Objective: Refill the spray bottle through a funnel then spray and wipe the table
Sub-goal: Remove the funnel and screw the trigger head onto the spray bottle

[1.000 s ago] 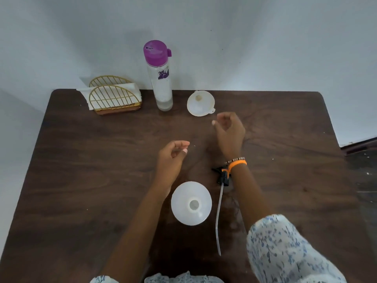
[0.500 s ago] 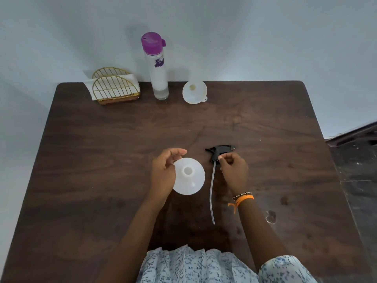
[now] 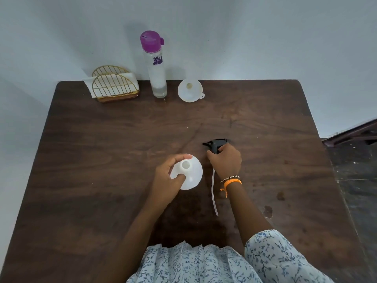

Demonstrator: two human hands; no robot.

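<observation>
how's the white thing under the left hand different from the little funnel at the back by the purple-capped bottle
The white spray bottle near the table's middle is seen from above with its open neck up, and the left hand grips it; the funnel stands untouched at the back edge. The bottle looks wider than the funnel. The funnel has a small tab on its rim; the bottle shows none. Both are pale translucent plastic, round from above.

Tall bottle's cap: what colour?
Purple, on the tall bottle's cap, seen clearly in the head view.

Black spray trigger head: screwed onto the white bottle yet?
No: the black spray trigger head lies on the table, gripped by the right hand.
</observation>
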